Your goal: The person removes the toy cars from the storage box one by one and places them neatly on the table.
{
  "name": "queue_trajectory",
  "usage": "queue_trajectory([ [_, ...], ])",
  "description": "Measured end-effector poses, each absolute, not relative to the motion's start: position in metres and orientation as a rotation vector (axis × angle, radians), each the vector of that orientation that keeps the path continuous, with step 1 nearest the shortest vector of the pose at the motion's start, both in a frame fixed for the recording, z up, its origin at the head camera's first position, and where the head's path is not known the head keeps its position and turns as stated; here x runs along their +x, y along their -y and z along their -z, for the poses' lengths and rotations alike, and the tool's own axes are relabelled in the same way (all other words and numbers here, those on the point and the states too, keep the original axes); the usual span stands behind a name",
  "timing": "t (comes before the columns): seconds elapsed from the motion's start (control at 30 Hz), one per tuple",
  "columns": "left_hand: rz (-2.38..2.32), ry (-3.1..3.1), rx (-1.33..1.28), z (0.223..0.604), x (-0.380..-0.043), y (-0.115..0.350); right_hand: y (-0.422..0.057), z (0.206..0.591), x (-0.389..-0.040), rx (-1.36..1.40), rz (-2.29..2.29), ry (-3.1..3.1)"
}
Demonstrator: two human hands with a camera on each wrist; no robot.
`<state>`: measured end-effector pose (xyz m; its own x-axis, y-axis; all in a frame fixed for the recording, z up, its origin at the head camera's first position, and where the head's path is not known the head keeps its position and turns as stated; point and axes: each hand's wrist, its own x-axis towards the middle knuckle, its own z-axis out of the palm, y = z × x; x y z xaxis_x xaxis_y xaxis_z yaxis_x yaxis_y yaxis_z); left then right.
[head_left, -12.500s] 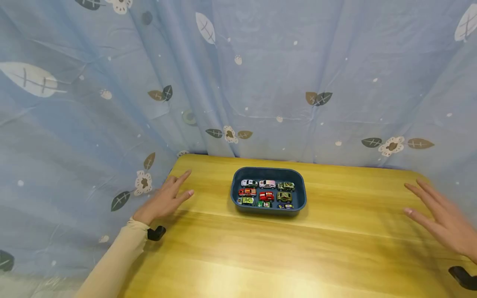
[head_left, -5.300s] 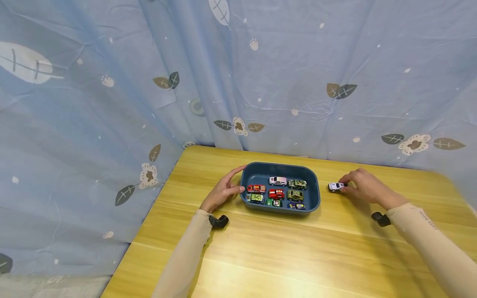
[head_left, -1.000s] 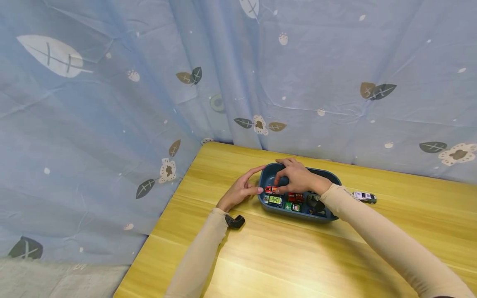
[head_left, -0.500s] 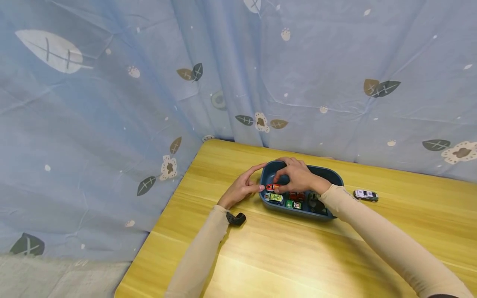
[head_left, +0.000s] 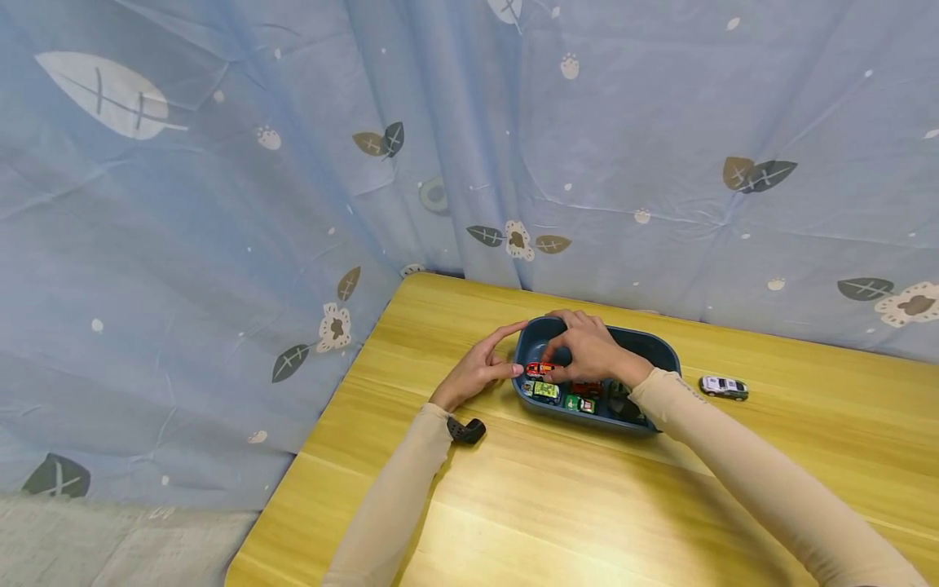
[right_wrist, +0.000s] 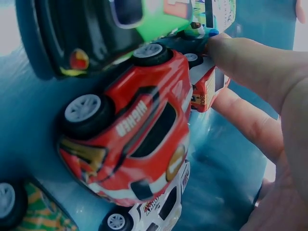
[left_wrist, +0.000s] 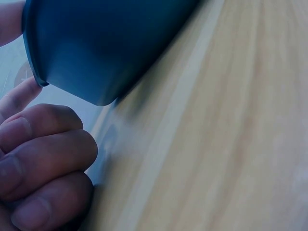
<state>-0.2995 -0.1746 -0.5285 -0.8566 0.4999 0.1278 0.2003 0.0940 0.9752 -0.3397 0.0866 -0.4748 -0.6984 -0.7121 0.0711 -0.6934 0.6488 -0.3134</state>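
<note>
A dark blue plastic bin (head_left: 594, 420) on the table holds several toy cars. At its left end my left hand (head_left: 473, 377) touches the rim with straight index finger and thumb; its other fingers (left_wrist: 53, 161) are curled beside the bin. My right hand (head_left: 592, 352) reaches in over the far rim, thumb and index finger pinching the red toy car (head_left: 540, 370) at the left. Close to the right wrist camera are another red toy car (right_wrist: 149, 125) and a white one (right_wrist: 166, 207). My right hand and wrist hide part of the bin.
A yellow-green toy car (head_left: 543, 391) and a green one (head_left: 579, 404) lie in the bin's near row. On the wooden table (head_left: 528, 505), right of the bin, stands a white toy car (head_left: 724, 386). A blue patterned curtain (head_left: 623, 147) hangs behind.
The white car went from the bin to the table earlier; my right hand then came back into the bin. Over the last second both hands stay nearly still and the view shifts slightly.
</note>
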Motion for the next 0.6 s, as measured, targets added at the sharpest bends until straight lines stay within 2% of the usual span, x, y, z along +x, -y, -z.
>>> queue_trajectory([
  [0.6, -1.827, -2.143, 0.705, 0.5284, -0.2999, 0.1748, -0.0869, 0.4767, -0.3386, -1.227, 0.51, -2.815],
])
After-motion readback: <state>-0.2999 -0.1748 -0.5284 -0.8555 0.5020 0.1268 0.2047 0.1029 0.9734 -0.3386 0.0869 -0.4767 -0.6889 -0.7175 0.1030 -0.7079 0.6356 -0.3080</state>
